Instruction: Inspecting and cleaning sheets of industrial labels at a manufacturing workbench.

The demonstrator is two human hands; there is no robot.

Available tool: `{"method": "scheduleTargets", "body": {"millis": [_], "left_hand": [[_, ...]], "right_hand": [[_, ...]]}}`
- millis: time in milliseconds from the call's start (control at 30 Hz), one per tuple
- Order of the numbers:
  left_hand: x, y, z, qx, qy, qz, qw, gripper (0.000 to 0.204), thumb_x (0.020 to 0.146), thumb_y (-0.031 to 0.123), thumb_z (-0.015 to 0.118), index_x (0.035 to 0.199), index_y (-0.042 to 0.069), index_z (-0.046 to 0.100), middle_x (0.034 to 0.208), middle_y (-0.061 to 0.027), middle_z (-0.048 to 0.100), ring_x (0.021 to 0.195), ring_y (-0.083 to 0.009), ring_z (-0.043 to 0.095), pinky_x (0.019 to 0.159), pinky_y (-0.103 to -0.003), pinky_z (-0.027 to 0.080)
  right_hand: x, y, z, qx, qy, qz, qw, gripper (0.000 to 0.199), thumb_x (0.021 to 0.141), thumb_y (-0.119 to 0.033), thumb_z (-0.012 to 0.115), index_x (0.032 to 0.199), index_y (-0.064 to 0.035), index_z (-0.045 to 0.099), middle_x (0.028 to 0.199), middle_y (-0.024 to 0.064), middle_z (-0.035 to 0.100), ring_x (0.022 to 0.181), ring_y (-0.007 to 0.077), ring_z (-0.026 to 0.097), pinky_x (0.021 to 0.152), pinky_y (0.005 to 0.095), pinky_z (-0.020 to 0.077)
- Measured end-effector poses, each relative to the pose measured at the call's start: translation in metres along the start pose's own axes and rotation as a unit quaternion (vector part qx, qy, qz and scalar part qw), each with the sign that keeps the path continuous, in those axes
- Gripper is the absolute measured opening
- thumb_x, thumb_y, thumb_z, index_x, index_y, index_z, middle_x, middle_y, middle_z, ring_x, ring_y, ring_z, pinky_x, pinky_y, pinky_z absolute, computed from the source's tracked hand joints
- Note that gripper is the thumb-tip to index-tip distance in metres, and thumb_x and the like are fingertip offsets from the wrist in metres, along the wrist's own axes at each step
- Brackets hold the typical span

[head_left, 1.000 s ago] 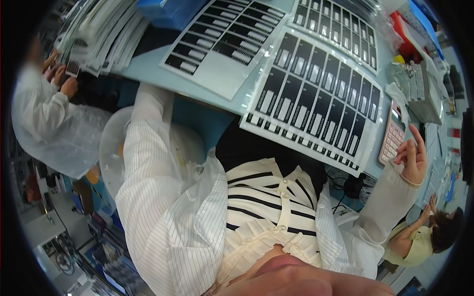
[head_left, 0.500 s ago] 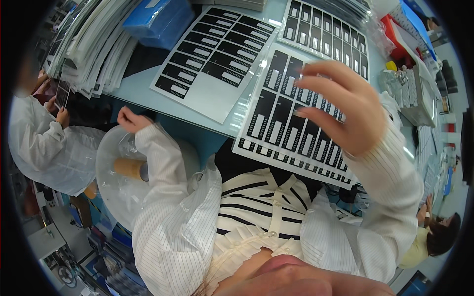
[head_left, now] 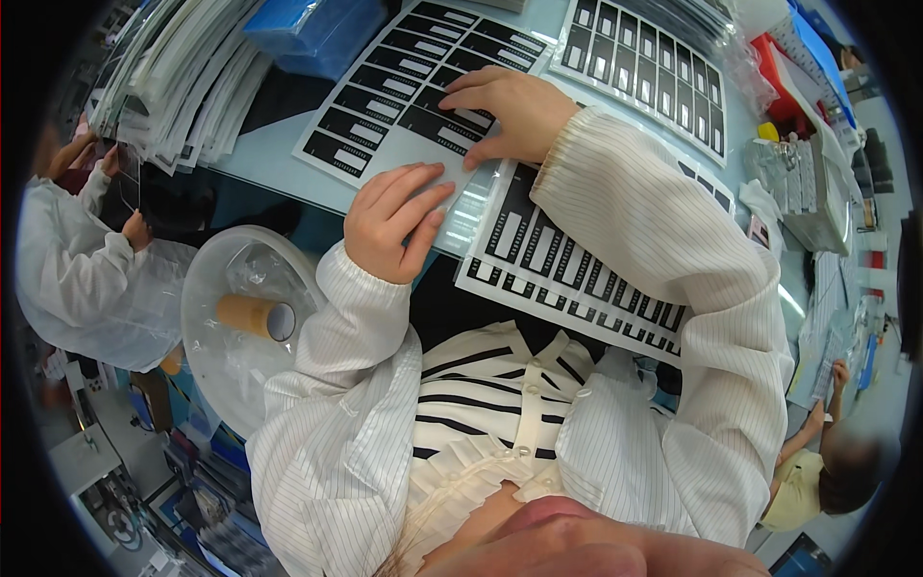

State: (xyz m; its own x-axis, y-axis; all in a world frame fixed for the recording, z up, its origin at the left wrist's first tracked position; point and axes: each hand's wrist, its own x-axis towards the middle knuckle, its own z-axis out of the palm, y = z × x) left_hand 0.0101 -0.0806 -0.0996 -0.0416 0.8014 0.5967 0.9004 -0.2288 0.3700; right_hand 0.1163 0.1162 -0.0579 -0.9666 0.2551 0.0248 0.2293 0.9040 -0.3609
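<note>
My left hand (head_left: 389, 221) is at the near edge of the left sheet of black labels (head_left: 385, 82), its fingers stretched out and the thumb apart. Over that same sheet my right hand (head_left: 514, 113) reaches across, palm down, fingertips on or just above the lower labels and the thumb by the bare white corner. The fingers and thumb stand apart, with nothing visible between them. Partly under my right sleeve lies a second label sheet (head_left: 538, 255), which overhangs the table's front edge. A third label sheet (head_left: 649, 72) lies farther back.
Stacked sheets (head_left: 178, 77) and a blue plastic-wrapped block (head_left: 312, 34) stand at the back left. Below the table's left side is a white bin (head_left: 216, 370) holding a cardboard tube (head_left: 255, 315). A red box (head_left: 784, 82) sits at the right. Co-workers are on both sides.
My right hand has moved left from the right label sheet to the left one. My left hand has come up from beside the table to that sheet's near edge, its fingers now straightened.
</note>
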Motion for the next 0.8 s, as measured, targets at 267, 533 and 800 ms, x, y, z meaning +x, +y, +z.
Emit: {"method": "scheduleTargets", "body": {"millis": [267, 533, 800], "left_hand": [[0.000, 0.002, 0.001, -0.009, 0.007, -0.034, 0.999, 0.022, 0.075, 0.006, 0.061, 0.096, 0.003, 0.069, 0.104, -0.0119, 0.066, 0.094, -0.0290, 0.062, 0.081, -0.034, 0.049], [0.002, 0.003, 0.005, 0.014, 0.011, -0.029, 0.999, 0.021, 0.077, 0.009, 0.061, 0.095, 0.005, 0.070, 0.102, -0.0103, 0.066, 0.092, -0.0276, 0.062, 0.081, -0.034, 0.050], [0.000, 0.007, 0.007, 0.037, 0.017, -0.033, 0.999, 0.023, 0.074, 0.006, 0.060, 0.095, 0.005, 0.069, 0.103, -0.0099, 0.066, 0.094, -0.0275, 0.062, 0.082, -0.035, 0.050]], "right_hand": [[0.002, 0.012, 0.003, -0.026, 0.045, -0.056, 0.997, 0.054, 0.063, -0.030, 0.080, 0.112, -0.0103, 0.067, 0.126, 0.0086, 0.057, 0.116, 0.0244, 0.053, 0.096, 0.0359, 0.0460], [-0.003, 0.013, -0.008, -0.109, 0.106, -0.266, 0.952, 0.025, 0.070, -0.025, 0.075, 0.086, -0.0073, 0.069, 0.100, 0.0065, 0.068, 0.097, 0.0230, 0.062, 0.085, 0.0325, 0.0508], [-0.003, 0.008, -0.006, -0.131, 0.208, -0.326, 0.913, 0.012, 0.072, -0.017, 0.073, 0.076, -0.0078, 0.067, 0.085, 0.0050, 0.067, 0.079, 0.0188, 0.063, 0.071, 0.0306, 0.0519]]}}
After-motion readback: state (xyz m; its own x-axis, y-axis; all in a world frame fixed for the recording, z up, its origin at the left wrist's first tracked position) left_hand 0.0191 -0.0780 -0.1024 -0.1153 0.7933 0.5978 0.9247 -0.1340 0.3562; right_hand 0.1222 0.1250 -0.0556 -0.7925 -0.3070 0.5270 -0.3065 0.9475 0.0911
